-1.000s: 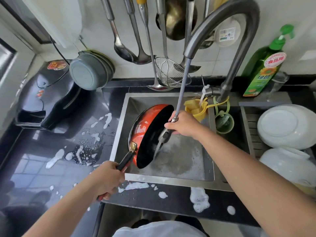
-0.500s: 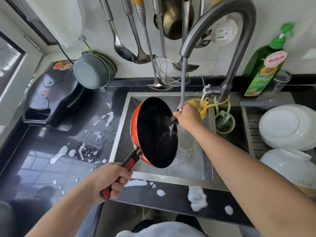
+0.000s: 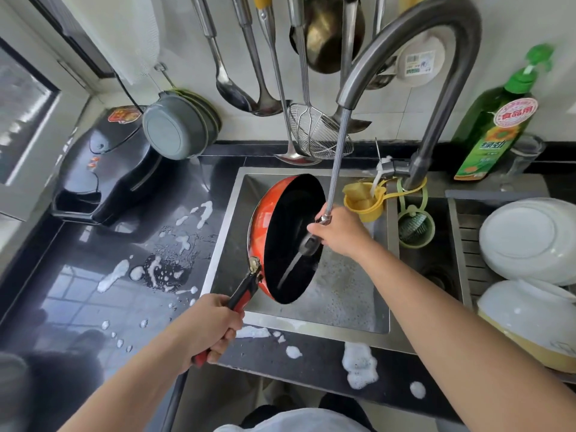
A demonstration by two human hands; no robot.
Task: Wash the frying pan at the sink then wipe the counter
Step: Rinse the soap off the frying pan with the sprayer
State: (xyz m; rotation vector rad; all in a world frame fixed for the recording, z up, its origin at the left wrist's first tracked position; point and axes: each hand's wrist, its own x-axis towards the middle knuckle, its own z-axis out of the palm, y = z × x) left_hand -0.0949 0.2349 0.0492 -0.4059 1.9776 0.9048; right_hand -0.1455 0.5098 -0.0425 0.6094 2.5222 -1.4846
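The red frying pan (image 3: pixel 288 232) with a black inside stands tilted on edge over the steel sink (image 3: pixel 343 285). My left hand (image 3: pixel 208 328) grips its red and black handle at the sink's front left corner. My right hand (image 3: pixel 339 233) holds the pull-out spray head (image 3: pixel 310 244) on its metal hose (image 3: pixel 338 160), which hangs from the curved faucet (image 3: pixel 436 57). A stream of water runs from the head onto the pan's black inside. Soapy water lies on the sink floor.
Foam patches (image 3: pixel 358 363) dot the black counter (image 3: pixel 93 300) left of and in front of the sink. A black appliance (image 3: pixel 103 169) and grey lids (image 3: pixel 177 126) stand at the back left. Utensils (image 3: pixel 265 57) hang above. White bowls (image 3: pixel 526 235) and a green soap bottle (image 3: pixel 495 120) sit at the right.
The pan has turned so its black inside faces me more, then tilted back slightly. My right hand with the spray head rose and now sprays down the pan's inside.
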